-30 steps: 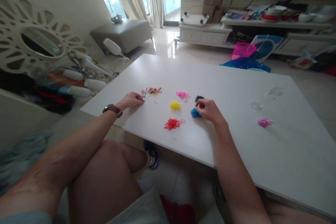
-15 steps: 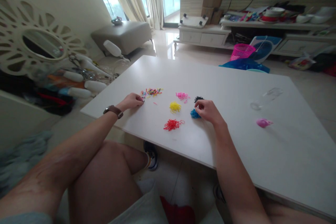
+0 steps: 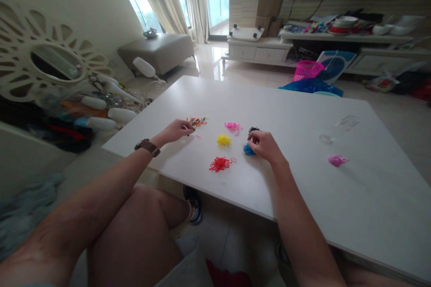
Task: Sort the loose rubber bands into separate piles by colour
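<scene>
On the white table [image 3: 289,112] lie small rubber bands in piles sorted by colour. My left hand [image 3: 177,131] is at the near left edge of a mixed multicoloured pile of rubber bands [image 3: 198,121], fingertips drawn together; a tiny dark bit shows at them. A single pink band [image 3: 198,136] lies close by. My right hand [image 3: 266,145] is over the blue rubber bands [image 3: 248,150], just in front of the black rubber bands [image 3: 253,129]. Its thumb and forefinger are pinched, and what they hold is too small to make out. Pink [image 3: 232,127], yellow [image 3: 223,141] and red rubber bands [image 3: 220,164] lie between my hands.
To the right on the table are a pink knotted pouch-like object [image 3: 337,160] and a clear plastic container [image 3: 349,121] lying down. Past the far edge stand a pink basket [image 3: 307,71] and a blue plastic sheet [image 3: 303,85]. A lamp with white shades [image 3: 144,67] is at left.
My left hand has shifted right, over the near left part of the mixed pile. My right hand stays pinched near the blue and black piles. The view has tilted slightly.
</scene>
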### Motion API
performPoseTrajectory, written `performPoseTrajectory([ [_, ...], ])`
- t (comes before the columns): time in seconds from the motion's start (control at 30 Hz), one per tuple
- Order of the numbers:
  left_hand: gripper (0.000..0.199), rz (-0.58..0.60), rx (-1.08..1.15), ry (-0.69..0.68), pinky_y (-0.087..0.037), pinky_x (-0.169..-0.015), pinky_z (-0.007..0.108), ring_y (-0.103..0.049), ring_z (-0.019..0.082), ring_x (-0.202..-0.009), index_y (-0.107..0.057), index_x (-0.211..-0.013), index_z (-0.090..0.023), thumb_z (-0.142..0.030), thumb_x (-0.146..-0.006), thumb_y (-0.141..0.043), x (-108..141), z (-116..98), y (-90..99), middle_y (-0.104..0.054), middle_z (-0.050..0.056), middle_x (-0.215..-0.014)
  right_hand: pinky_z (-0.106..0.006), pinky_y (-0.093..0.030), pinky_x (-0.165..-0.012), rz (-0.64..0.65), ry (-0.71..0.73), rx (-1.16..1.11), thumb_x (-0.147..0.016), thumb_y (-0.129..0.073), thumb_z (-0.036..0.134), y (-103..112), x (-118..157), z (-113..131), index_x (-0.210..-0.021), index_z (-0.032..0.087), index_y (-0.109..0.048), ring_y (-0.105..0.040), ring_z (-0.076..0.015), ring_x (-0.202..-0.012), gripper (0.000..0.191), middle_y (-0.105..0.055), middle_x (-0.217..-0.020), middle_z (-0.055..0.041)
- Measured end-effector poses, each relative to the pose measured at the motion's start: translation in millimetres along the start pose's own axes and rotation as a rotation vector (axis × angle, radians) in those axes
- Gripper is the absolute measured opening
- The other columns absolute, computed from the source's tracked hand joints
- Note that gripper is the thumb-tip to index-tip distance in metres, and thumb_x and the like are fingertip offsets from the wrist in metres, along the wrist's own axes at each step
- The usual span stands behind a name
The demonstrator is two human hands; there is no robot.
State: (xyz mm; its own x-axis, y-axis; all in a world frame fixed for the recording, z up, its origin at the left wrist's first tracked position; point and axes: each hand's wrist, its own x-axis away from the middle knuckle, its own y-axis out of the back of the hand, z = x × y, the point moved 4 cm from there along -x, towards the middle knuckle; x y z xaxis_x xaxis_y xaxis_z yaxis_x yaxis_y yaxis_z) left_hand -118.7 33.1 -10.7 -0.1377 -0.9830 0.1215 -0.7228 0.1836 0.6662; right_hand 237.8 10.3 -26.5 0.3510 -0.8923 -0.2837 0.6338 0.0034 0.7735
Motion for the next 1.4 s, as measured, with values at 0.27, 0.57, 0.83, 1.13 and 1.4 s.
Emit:
performPoseTrajectory([
  [0.27,0.028,0.169,0.086,-0.285,-0.048,-0.066,0.027,-0.063,0.016,-0.071,-0.072,-0.084,-0.014,-0.042,-0.081,-0.071,9,-64,-40.2,-0.071,0.007,-0.075,-0.032,-0.045,-0.076,-0.047,0.171,-0.079,-0.087,-0.059,0.019,-13,0,31,-0.081,0.02,-0.068,-0.059,-0.0185,-0.076,0.011,-0.066,-0.081,-0.0045],
  [0.57,0.015,0.311,0.153,-0.426,-0.048,-0.069,0.026,-0.064,0.015,-0.073,-0.073,-0.083,-0.015,-0.03,-0.084,-0.07,20,-99,-71.9,-0.072,0.006,-0.079,-0.036,-0.051,-0.088,-0.039,0.277,-0.313,-0.093,-0.065,0.028,-22,2,51,-0.114,0.026,-0.072,-0.066,-0.0209,-0.094,0.022,-0.074,-0.105,-0.0056],
  [0.83,0.016,0.312,0.15,-0.425,-0.049,-0.068,0.026,-0.065,0.015,-0.071,-0.073,-0.085,-0.016,-0.031,-0.085,-0.07,18,-100,-75.9,-0.072,0.006,-0.077,-0.037,-0.05,-0.087,-0.012,0.287,-0.303,-0.095,-0.063,0.029,-23,2,53,-0.095,0.025,-0.073,-0.065,-0.0207,-0.091,0.011,-0.073,-0.095,-0.0049],
  [1.13,0.019,0.253,0.059,-0.382,-0.048,-0.067,0.027,-0.064,0.015,-0.069,-0.074,-0.085,-0.016,-0.035,-0.085,-0.069,15,-93,-73.7,-0.073,0.006,-0.076,-0.038,-0.048,-0.085,-0.224,0.017,-0.043,-0.088,-0.066,0.023,-3,-3,8,-0.084,0.023,-0.07,-0.061,-0.0241,-0.091,0.006,-0.067,-0.089,-0.0066],
  [1.4,0.019,0.257,0.048,-0.387,-0.047,-0.067,0.027,-0.063,0.015,-0.069,-0.073,-0.083,-0.017,-0.035,-0.084,-0.069,15,-93,-74.1,-0.072,0.005,-0.076,-0.039,-0.047,-0.076,-0.388,-0.231,0.113,-0.084,-0.067,0.017,2,4,-47,-0.074,0.024,-0.059,-0.058,-0.0261,-0.087,0.014,-0.056,-0.08,-0.0056],
])
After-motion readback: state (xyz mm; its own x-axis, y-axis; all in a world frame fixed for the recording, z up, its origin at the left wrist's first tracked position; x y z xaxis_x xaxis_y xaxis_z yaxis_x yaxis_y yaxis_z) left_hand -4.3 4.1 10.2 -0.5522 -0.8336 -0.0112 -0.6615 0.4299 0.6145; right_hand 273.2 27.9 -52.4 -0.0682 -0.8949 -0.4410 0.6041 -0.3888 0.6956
